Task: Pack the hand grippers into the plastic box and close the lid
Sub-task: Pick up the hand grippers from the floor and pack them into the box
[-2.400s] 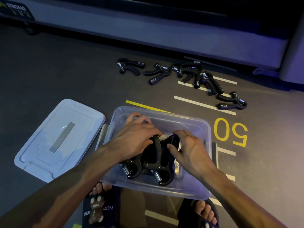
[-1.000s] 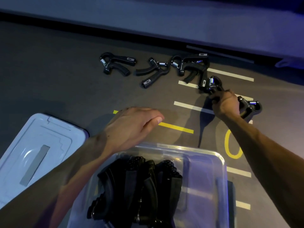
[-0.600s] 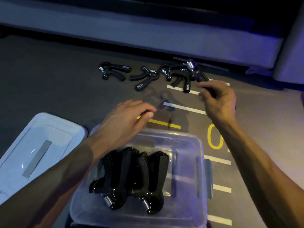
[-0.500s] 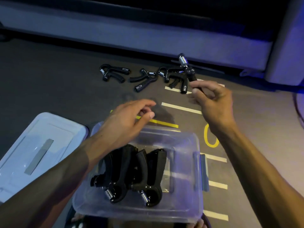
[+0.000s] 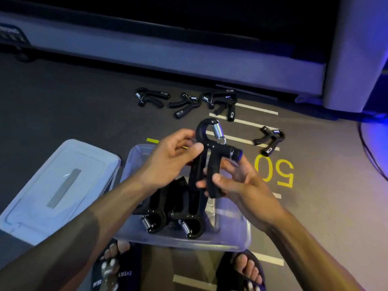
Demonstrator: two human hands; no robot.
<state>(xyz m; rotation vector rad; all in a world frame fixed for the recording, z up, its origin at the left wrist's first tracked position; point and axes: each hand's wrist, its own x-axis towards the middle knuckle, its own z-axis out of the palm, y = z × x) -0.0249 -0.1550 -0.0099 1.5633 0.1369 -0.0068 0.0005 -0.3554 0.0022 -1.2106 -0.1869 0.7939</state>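
At far left the lid (image 5: pixel 58 185) lies flat on the floor (image 5: pixel 63 97), pale translucent plastic with a grey strip down its middle, just beside the box (image 5: pixel 231 234). The box is clear, thin-walled, open-topped, and holds what look like 2 or 3 black grippers packed side by side, springs toward the person; the dim light blurs the count. Over it both hands share the held gripper (image 5: pixel 210 156): the left hand (image 5: pixel 168 160) pinches the upper frame, thumb pressed on it, while the right hand (image 5: pixel 237 181) is closed around the ribbed handle. Its long axis runs away from the person, steel spring at the far end, opposite to the packed ones. Directly below and to the right, the box has free room. Farther off, 4 spares (image 5: pixel 186 103) lie scattered, the rightmost nearer the right hand.
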